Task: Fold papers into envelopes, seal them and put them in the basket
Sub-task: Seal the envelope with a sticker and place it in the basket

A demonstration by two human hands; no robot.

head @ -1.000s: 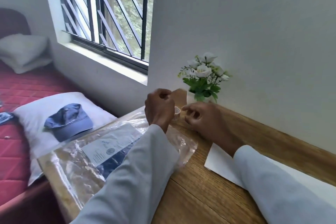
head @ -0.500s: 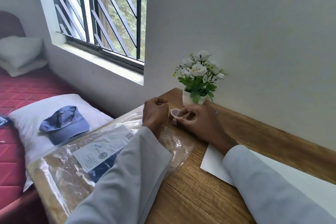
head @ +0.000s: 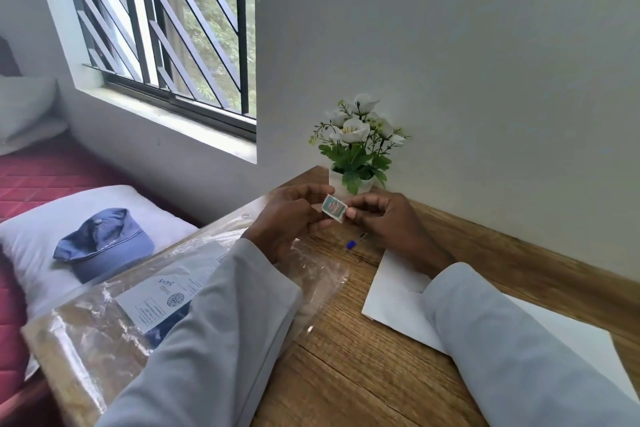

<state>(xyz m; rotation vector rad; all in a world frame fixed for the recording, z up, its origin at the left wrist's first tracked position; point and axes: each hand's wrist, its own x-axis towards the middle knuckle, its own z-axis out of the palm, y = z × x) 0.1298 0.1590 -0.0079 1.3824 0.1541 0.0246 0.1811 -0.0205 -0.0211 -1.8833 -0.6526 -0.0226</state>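
Note:
A small green postage stamp (head: 334, 208) is held up between both hands above the wooden table (head: 363, 367), just in front of the flower pot. My left hand (head: 289, 218) pinches its left edge with thumb and fingers. My right hand (head: 391, 224) pinches its right edge. A white envelope or paper (head: 398, 302) lies flat on the table under my right forearm, partly hidden by the sleeve. No basket is in view.
A small white pot of artificial white flowers (head: 356, 149) stands at the table's back corner by the wall. A clear plastic packet with a printed label (head: 138, 315) covers the table's left part. A tiny blue object (head: 350, 244) lies under my hands. Left is a bed with pillow and blue cap (head: 104, 243).
Earlier my hands worked a small round roll close to the table. Now they are raised slightly and a flat green stamp shows between the fingertips.

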